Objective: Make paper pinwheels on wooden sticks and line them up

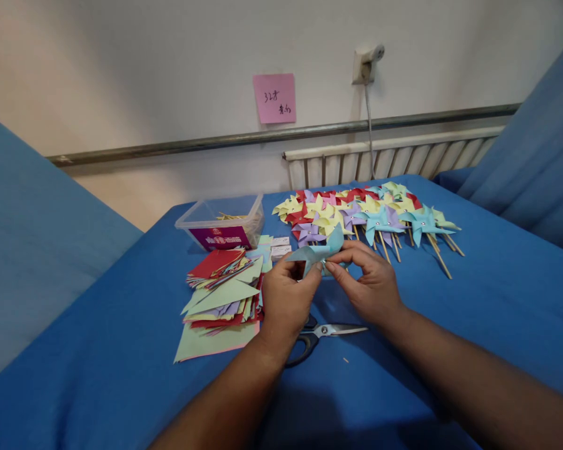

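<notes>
The left hand [288, 297] and right hand [368, 284] pinch a blue paper pinwheel [313, 253] between them, over the table [122, 350] beyond the scissors [325, 330]. A slack grip could let the folded points spring open; squeezing hard could crease them. How firmly the half-hidden middle is fastened is hard to tell.

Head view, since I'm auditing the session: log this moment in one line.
left hand: holds light-blue paper pinwheel | right hand: pinching near its center | scissors: on blue tablecloth
</notes>
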Demonstrator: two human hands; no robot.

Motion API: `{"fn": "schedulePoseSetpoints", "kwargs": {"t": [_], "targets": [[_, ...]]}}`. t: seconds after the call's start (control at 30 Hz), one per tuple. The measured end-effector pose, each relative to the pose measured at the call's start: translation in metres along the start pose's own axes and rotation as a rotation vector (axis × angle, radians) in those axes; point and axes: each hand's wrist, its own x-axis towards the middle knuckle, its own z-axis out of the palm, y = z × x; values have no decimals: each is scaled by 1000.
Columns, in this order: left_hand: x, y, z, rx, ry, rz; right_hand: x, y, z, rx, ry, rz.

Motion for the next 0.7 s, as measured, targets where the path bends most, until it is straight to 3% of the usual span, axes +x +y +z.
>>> {"fn": "schedulePoseSetpoints", "kwargs": {"t": [0.27,0.57,0.7], "targets": [[-1,1,-1,114,19,141,0,-1,0,61,-24,22],[-3,1,-1,111,13,127,2,-5,1,148,-51,71],[-3,6,-1,73,8,84,-1,-4,4,177,-35,179]]}}
